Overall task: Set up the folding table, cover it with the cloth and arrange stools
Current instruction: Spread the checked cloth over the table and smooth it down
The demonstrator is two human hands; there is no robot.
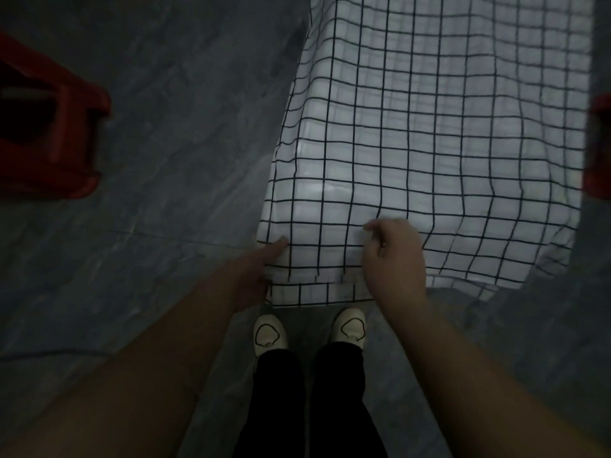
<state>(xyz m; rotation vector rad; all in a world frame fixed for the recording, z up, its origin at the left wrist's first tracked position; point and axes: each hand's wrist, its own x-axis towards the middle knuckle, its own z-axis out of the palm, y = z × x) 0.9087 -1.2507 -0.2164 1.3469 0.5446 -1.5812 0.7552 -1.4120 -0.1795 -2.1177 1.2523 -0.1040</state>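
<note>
Fingers of the left hand (256, 271) are closed on the near left corner of the checked tablecloth (429, 143): the thumb lies on top of the cloth at the corner and the other fingers go under the hanging edge, so this grip pinches the fabric. The right hand (393, 259) is a little to the right along the same near edge. Its thumb and forefinger are pressed together on a small fold of the cloth, and the other fingers are curled loosely under the palm. Both forearms are bare and reach forward and down from the bottom corners of the view, the wrists almost straight.

The tablecloth is white with a thin black grid. It covers the surface from the near edge to the top of the view, and its near border hangs down in front of the person's legs. At the near right corner the cloth falls in loose folds. No writing or label can be read on it.

Two red plastic stools stand on the grey stone floor (158, 133). One stool (49, 133) is at the left, well apart from the covered surface. The other stool (598, 147) is at the right edge of the view, just beside the cloth, and only a part of it shows.

Below the hanging border the person's two white shoes (269, 335) and black trousers are visible.
</note>
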